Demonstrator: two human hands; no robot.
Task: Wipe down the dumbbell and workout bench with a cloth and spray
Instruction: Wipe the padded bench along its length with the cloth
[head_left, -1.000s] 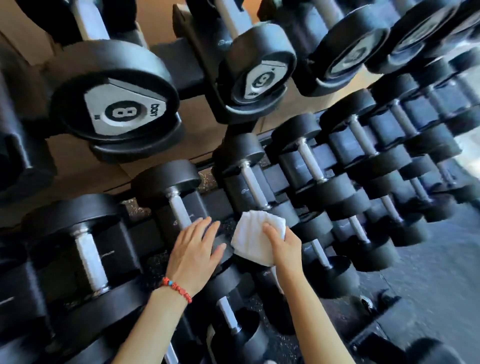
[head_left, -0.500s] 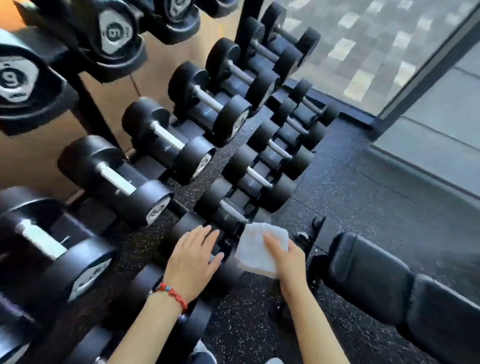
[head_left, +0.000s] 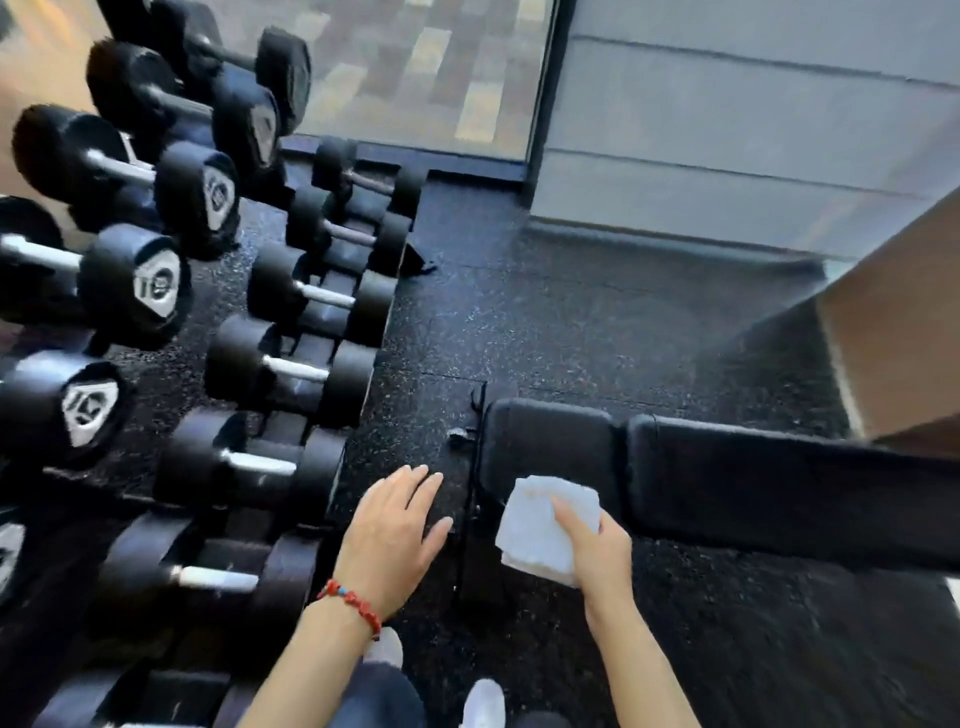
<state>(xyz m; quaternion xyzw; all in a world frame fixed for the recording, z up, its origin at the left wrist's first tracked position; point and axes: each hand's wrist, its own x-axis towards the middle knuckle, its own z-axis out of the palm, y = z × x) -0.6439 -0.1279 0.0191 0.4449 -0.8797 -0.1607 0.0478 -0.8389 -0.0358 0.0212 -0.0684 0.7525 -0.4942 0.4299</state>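
Note:
My right hand (head_left: 597, 551) grips a folded white cloth (head_left: 540, 525), held just in front of the near end of the black padded workout bench (head_left: 727, 483), which runs off to the right. My left hand (head_left: 395, 535), with a red bead bracelet at the wrist, hovers flat and empty over the floor between the bench and the rack. Black dumbbells with metal handles (head_left: 244, 462) fill the rack on the left. No spray bottle shows.
Speckled black rubber floor (head_left: 571, 322) spreads behind the bench. A glass pane (head_left: 415, 73) and a grey wall (head_left: 727, 104) stand at the back. A brown box-like edge (head_left: 904, 332) juts in at right. My shoes (head_left: 483, 701) show at the bottom.
The view has swung right from the dumbbell rack to the bench. Both hands have left the dumbbells; the right hand has carried the cloth over to the bench's near end.

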